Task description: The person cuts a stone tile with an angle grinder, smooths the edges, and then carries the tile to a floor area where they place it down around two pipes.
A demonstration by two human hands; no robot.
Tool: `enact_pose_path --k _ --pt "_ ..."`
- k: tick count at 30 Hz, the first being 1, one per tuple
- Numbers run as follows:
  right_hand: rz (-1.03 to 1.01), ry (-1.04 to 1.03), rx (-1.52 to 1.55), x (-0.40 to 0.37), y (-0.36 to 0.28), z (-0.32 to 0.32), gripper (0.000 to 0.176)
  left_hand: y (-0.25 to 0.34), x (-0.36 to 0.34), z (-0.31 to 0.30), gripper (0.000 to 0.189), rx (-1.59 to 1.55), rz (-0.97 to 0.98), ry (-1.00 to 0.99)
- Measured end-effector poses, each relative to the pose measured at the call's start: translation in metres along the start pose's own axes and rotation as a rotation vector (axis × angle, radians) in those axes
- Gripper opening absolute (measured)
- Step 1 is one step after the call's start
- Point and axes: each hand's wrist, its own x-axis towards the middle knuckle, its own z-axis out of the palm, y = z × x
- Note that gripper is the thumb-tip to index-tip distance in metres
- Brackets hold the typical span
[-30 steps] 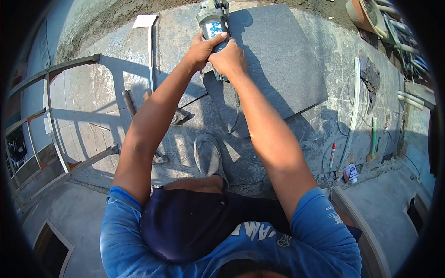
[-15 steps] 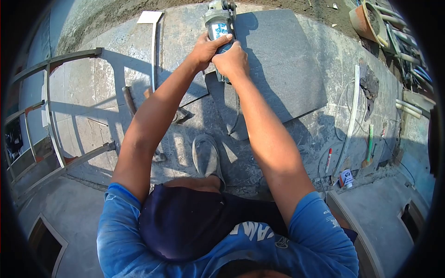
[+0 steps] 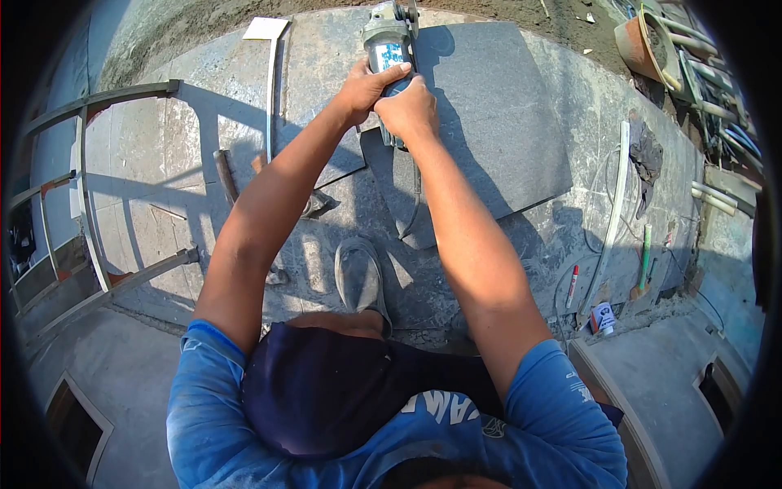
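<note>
You hold the grinder (image 3: 389,53) with two hands, and it is in the upper middle of the view, at the left edge of the large dark tile (image 3: 505,114). Your left hand (image 3: 360,91) is wrapped around the left side of the body, and its thumb lies across the top. Your right hand (image 3: 409,112) is closed around the rear part, just behind the left hand and near to it. The disc (image 3: 413,16) stands on edge at the right side of the grinder head; I cannot tell if it touches the tile. The cord (image 3: 418,183) goes from the back of the grinder toward you.

Your shoe (image 3: 358,277) is on the floor (image 3: 318,281), below the grinder. To the left of your left arm, a wooden handle (image 3: 225,175) lies on the floor. At your right side, there are a red and white marker (image 3: 573,285), a small white container (image 3: 603,319) and a long white strip (image 3: 617,196). An orange bucket (image 3: 638,47) leans on its side farther away.
</note>
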Motion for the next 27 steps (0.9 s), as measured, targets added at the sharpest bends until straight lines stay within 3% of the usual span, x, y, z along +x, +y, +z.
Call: enact_pose_path --k 27 --pt "0.006 -0.022 0.011 0.003 0.0013 -0.0003 0.061 -0.0008 0.0008 -0.0005 0.042 -0.031 -0.015 -0.006"
